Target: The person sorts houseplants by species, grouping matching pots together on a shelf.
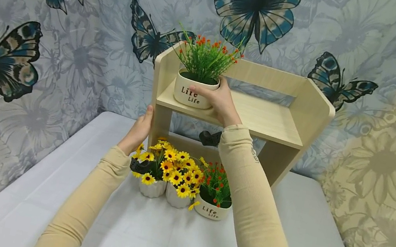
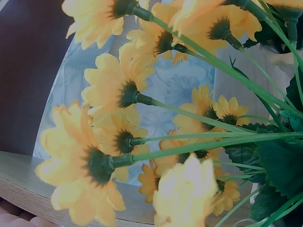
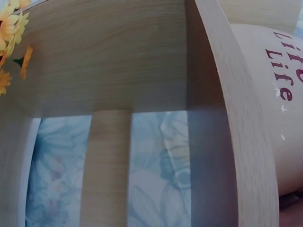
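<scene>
A white oval pot marked "Life Life" [image 1: 195, 92], planted with green grass and small orange-red flowers, stands at the left end of the shelf unit's upper board [image 1: 262, 116]. My right hand [image 1: 221, 100] grips this pot from its right side, thumb across the front. In the right wrist view the pot's lettered wall [image 3: 265, 94] shows beyond the board's edge. My left hand [image 1: 137, 131] rests against the outer left side panel [image 1: 160, 124] of the unit. Yellow flowers [image 2: 109, 90] fill most of the left wrist view, with a bit of hand [image 2: 19, 218] at its lower left corner.
Before the unit, on the white-covered table [image 1: 162, 240], stand two white pots of yellow flowers [image 1: 152, 188] and a second "Life" pot [image 1: 212, 210] with red flowers. Butterfly-patterned cloth [image 1: 355, 27] hangs behind. The unit's right side panel [image 1: 313, 116] rises at the right.
</scene>
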The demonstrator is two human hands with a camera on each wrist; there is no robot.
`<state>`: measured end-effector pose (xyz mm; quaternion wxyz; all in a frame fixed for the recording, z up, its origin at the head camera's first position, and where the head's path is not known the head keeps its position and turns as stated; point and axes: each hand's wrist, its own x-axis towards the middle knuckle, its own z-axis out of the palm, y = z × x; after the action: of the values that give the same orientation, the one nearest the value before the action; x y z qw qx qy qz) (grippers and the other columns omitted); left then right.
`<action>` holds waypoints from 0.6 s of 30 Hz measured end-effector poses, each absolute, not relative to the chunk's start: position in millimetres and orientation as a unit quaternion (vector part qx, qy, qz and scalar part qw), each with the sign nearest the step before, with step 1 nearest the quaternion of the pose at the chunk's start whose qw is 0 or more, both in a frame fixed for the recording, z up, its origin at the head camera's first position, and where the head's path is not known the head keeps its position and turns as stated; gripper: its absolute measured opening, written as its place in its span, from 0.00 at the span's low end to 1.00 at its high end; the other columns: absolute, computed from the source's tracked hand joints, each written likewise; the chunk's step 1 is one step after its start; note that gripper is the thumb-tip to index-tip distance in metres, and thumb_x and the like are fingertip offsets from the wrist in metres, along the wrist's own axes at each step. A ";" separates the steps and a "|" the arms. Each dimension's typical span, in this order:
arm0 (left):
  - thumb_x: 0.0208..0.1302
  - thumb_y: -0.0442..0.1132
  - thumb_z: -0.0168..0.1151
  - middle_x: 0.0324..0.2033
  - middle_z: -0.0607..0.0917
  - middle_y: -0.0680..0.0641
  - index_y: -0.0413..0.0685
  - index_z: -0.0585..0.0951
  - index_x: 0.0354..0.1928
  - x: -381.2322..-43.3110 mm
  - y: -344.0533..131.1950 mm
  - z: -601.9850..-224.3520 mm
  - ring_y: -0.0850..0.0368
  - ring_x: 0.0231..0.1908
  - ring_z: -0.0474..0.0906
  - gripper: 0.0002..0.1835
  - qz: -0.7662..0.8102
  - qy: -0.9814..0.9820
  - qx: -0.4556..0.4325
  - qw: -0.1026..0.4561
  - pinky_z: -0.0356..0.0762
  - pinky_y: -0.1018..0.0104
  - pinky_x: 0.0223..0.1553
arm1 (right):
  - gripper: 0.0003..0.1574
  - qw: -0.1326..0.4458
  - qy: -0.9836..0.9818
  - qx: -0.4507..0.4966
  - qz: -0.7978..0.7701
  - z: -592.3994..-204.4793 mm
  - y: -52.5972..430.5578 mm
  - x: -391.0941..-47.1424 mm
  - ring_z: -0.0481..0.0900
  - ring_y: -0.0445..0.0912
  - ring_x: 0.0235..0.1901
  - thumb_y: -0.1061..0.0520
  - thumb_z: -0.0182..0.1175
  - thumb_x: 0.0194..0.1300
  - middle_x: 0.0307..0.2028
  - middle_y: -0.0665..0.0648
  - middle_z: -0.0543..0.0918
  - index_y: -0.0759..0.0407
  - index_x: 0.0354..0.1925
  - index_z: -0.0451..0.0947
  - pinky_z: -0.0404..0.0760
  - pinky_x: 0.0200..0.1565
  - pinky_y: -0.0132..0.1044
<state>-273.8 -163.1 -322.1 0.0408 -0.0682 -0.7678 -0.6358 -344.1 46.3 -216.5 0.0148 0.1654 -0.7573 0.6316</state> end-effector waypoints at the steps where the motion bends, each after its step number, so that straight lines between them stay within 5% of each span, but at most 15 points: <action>1: 0.72 0.57 0.18 0.70 0.43 0.38 0.37 0.42 0.71 -273.2 -162.6 -321.2 0.44 0.68 0.37 0.36 -0.633 -0.771 -0.066 0.040 0.37 0.53 0.67 | 0.68 0.014 -0.759 0.163 0.631 -216.3 46.6 -344.2 0.72 0.48 0.51 0.48 0.75 0.45 0.55 0.59 0.68 0.56 0.71 0.42 0.72 0.52 0.38; 11: 0.67 0.66 0.20 0.70 0.43 0.42 0.42 0.43 0.72 -291.5 -167.9 -339.0 0.47 0.68 0.37 0.42 -0.640 -0.764 -0.067 0.043 0.37 0.53 0.67 | 0.72 -0.010 -0.773 0.161 0.613 -214.7 52.3 -339.0 0.66 0.47 0.56 0.47 0.73 0.47 0.62 0.59 0.60 0.53 0.73 0.34 0.66 0.57 0.37; 18: 0.65 0.68 0.20 0.70 0.46 0.41 0.43 0.44 0.72 -294.5 -169.1 -344.4 0.46 0.68 0.39 0.44 -0.637 -0.766 -0.067 0.052 0.38 0.51 0.66 | 0.68 -0.002 -0.798 0.187 0.572 -214.3 71.4 -332.3 0.48 0.44 0.67 0.44 0.72 0.48 0.71 0.54 0.47 0.51 0.73 0.38 0.53 0.64 0.38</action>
<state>-294.5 -169.1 -344.4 0.0518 -0.0674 -0.7665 -0.6366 -332.3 71.4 -214.3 -0.0018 0.1873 -0.7983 0.5724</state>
